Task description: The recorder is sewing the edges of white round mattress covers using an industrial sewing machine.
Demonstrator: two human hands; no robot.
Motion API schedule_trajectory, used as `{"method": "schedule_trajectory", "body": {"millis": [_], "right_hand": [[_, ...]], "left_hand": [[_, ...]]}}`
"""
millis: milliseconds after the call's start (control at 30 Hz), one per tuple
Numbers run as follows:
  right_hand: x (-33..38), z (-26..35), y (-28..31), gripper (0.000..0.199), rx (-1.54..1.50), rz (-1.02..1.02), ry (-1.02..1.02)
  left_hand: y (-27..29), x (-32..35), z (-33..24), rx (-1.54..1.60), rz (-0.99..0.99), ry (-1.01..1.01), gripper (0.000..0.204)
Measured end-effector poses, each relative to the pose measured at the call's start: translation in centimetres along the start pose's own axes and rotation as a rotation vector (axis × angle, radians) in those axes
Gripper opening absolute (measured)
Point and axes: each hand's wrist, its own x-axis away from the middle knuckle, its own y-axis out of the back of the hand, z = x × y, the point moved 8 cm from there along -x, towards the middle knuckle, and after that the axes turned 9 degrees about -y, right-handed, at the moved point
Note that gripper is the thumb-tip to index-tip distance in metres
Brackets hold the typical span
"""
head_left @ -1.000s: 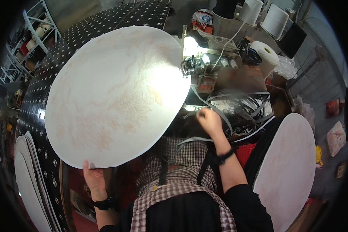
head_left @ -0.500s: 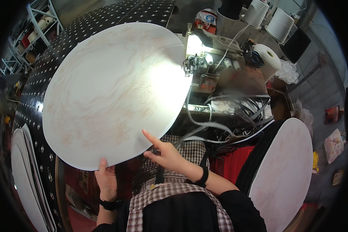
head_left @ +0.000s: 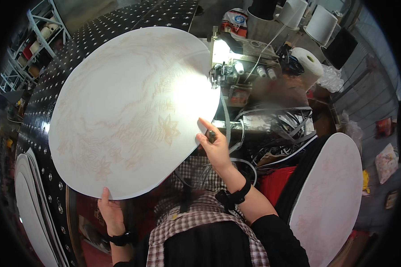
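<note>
A large pale oval mat with faint pinkish-brown floral markings lies tilted under the lit head of a sewing machine, its right edge at the needle area. My left hand grips the mat's near edge, thumb on top and the other fingers underneath. At the right-hand edge, just below the machine, my right hand has its index finger and thumb on the mat. A small dark object shows between its fingers; I cannot make out its kind. Grey binding tape hangs beside the hand.
More oval mats stand stacked at the right and at the left. A black table with studded dots supports the mat. Thread cones stand behind the machine. Coiled tape lies right of it.
The mat has turned counter-clockwise, its markings shifting toward the right. My right hand has moved up and right along the edge toward the machine; my left hand has slid slightly left.
</note>
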Motion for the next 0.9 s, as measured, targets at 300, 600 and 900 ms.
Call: {"method": "schedule_trajectory", "body": {"millis": [300,600,900], "right_hand": [[1.8,-1.6,-2.5,0.061,0.080,0.106,0.057],[-1.1,0.7,1.1,0.062,0.011,0.017,-0.033],[0.7,-0.2,-0.6,0.060,0.068,0.028,0.077]], "left_hand": [[-3.7,3.1,2.4,0.085,0.061,0.111,0.031],[0.4,0.0,-0.4,-0.013,-0.023,-0.036,0.037],[-2.1,1.6,1.2,0.121,-0.046,0.102,0.035]]}}
